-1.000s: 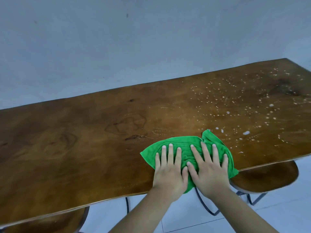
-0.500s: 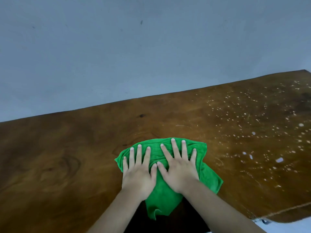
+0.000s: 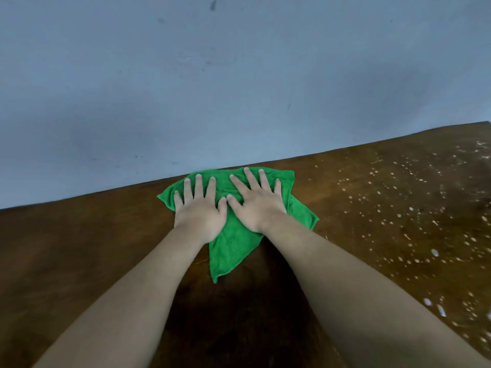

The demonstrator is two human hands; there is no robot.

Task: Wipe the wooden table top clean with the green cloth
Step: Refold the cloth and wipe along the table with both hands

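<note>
- Pale blue-grey wall fills the upper half of the head view, faintly scuffed, and meets the far edge of the wooden table top, a dark brown slab running aslant across the lower half
- Green cloth lies on the table top right at its far edge; its upper part is spread flat under the hands and a loose pointed corner trails back toward the near side
- Left hand lies palm down on the cloth, fingers straight and slightly fanned, pressing rather than gripping
- Right hand lies just beside it in the same way, fingers spread toward the far edge, the two thumbs touching or nearly so
- White specks are scattered over the right part of the table top, apart from the cloth; the left part shows none, so I judge the speckled side is what remains to wipe
- Cloth looks thin, soft and light, likely microfibre; it would bunch and fold rather than move as one sheet, so flat palms over its middle seem the sound hold, with weight pressed down through both arms
- Trailing corner is unheld and may roll under on a sideways stroke; the table top looks smooth and hard, so the cloth should glide under pressure
</note>
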